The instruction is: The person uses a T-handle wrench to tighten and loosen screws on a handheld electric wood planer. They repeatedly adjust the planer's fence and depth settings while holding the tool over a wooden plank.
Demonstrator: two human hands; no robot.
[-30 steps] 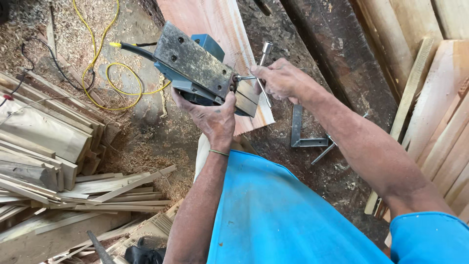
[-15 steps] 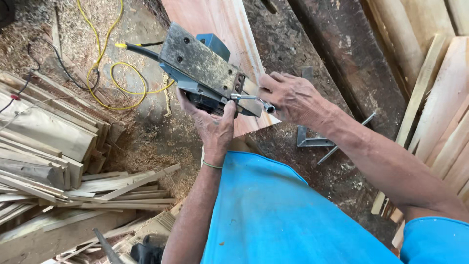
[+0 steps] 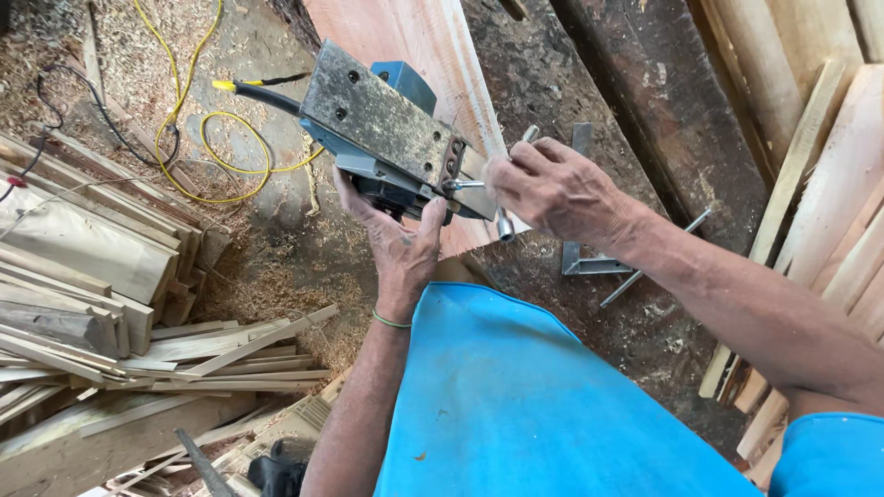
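Blue-bodied and turned sole-up, the electric hand planer with its scuffed grey metal base plate is being propped from underneath by the person's left hand, whose fingers are wrapping around the housing while the tool is hanging in the air above the reddish wooden plank. The right hand is closing around a silver T-shaped socket wrench, whose shaft is reaching into the end of the planer near the cutter drum. The two hands are working close together but are not touching each other. A slip looks like the main risk: if the wrench is jumping off the bolt, the right knuckles could be driving into the blade edge or the plate. The black power cable with its yellow tip is trailing toward the yellow cord looped on the sawdust-covered floor; whether it is plugged in cannot be told, and a live tool would be dangerous here. With only one hand supporting it, the planer could also be twisting and dropping onto the plank.
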